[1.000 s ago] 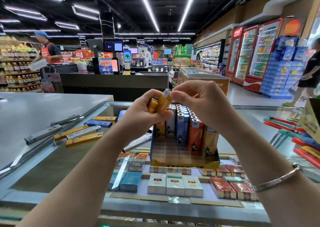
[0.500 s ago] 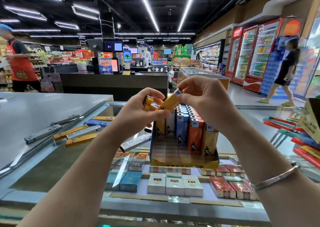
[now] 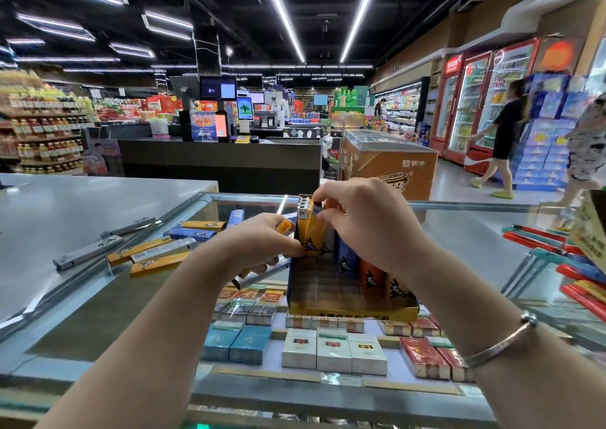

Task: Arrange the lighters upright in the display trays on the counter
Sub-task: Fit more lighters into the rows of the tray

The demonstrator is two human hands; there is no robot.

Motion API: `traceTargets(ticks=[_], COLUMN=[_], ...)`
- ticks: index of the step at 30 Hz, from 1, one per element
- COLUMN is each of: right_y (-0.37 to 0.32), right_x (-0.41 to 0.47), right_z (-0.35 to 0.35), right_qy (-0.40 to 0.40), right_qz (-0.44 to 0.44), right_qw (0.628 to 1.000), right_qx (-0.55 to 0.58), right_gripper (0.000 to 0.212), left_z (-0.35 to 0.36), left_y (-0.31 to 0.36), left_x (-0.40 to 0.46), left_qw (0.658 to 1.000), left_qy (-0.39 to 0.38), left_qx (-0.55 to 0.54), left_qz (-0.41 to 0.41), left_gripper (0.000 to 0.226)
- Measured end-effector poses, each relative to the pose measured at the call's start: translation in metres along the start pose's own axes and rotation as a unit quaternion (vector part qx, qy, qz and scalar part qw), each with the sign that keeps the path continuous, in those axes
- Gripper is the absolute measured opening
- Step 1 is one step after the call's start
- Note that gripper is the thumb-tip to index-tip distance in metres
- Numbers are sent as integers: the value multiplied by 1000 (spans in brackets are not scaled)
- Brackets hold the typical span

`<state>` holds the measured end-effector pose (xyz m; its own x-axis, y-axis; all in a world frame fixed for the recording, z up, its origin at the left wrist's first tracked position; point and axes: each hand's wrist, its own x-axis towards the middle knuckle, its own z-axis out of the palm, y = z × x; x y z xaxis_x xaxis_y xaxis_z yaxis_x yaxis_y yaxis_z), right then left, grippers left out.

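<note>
Our right hand [image 3: 367,228] pinches yellow lighter [image 3: 315,228] at tray [image 3: 354,310] back-left corner | left hand [image 3: 262,241] grips, seemingly, orange lighter [image 3: 284,226]

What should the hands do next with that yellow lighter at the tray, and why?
Probably push it straight down and let go: the right hand pinches the top of the yellow lighter, upright at the display tray left rear, while the left hand grips another lighter.

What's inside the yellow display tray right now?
The yellow display tray holds upright lighters along its back and right side, yellow, blue and orange. The right hand is setting a yellow lighter in. Its front-left is bare. The hand hides the lighters behind it.
</note>
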<state>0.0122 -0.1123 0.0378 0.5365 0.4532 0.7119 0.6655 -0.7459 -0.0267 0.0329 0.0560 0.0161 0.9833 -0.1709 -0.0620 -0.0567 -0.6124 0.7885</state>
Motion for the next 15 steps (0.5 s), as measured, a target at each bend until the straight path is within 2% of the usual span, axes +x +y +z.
traceTargets(ticks=[8,15], right_y=[-11,-10], right_x=[5,5], right_z=[17,15], right_qy=[-29,-73], right_qz=[-35,-52], right_qw=[996,986], right_qx=[-81,-139], right_gripper=[9,24], left_z=[-1,-2], left_y=[0,-1], left_x=[1,1], left_qw=[1000,1000], left_qy=[-8,5], left_qx=[11,-8], left_qz=[9,16], left_gripper=[21,23])
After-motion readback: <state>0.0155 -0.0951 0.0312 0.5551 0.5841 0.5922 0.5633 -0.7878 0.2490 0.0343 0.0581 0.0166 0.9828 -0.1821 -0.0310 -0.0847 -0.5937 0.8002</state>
